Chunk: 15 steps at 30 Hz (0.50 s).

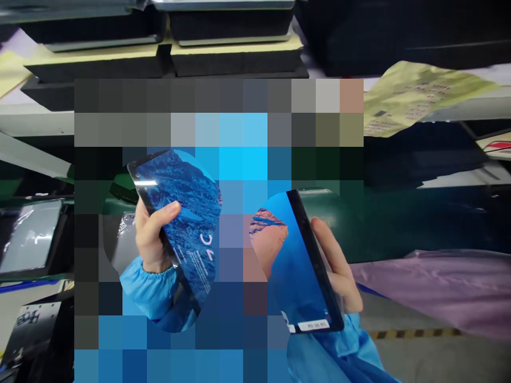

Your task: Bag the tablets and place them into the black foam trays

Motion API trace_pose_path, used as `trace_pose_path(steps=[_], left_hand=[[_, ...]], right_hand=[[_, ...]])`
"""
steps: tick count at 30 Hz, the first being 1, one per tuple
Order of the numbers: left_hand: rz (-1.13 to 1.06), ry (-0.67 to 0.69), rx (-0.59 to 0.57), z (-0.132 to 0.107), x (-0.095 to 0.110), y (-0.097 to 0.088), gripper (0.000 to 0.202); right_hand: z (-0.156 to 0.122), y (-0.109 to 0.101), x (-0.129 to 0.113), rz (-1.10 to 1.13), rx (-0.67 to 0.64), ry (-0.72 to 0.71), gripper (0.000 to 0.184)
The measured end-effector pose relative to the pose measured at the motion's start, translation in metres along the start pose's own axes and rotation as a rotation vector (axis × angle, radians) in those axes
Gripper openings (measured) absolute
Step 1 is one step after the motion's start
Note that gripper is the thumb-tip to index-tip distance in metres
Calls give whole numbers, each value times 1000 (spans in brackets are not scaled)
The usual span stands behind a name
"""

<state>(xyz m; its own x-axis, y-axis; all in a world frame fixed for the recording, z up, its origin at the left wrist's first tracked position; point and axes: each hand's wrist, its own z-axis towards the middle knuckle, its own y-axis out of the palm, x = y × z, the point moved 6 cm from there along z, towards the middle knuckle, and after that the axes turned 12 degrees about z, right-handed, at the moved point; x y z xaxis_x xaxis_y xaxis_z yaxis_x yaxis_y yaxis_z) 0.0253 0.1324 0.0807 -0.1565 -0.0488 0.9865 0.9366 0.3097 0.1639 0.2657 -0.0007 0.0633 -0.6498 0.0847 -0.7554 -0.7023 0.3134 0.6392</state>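
Both my hands grip the side edges of a flat device (187,213) with a bright blue screen, held up in front of me. My left hand (154,236) is closed round its left edge, thumb lying over the dark blue patterned screen. My right hand (335,260) is wrapped behind the right edge (315,266), fingers showing past the black bezel. A white label (313,324) sits at the lower right corner. The middle of the device is hidden behind a blurred block. Both wrists wear light blue sleeves.
Stacked black foam trays (167,58) stand at the back. A yellow-green printed sheet (415,96) lies at the upper right. A pink plastic bag (439,287) rests at right. A device in clear wrap (32,239) sits at left on a green surface.
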Motion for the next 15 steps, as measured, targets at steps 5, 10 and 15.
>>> trace_pose_path(steps=[5, 10, 15], left_hand=[[1, -6, 3, -2, 1, 3, 27], [17, -20, -18, -2, -2, 4, 27], [8, -38, -30, 0, -7, 6, 25]], right_hand=[[-3, 14, -13, 11, -40, 97, 38], [-4, 17, -14, 22, -17, 83, 41], [-4, 17, -13, 16, 33, 81, 45]])
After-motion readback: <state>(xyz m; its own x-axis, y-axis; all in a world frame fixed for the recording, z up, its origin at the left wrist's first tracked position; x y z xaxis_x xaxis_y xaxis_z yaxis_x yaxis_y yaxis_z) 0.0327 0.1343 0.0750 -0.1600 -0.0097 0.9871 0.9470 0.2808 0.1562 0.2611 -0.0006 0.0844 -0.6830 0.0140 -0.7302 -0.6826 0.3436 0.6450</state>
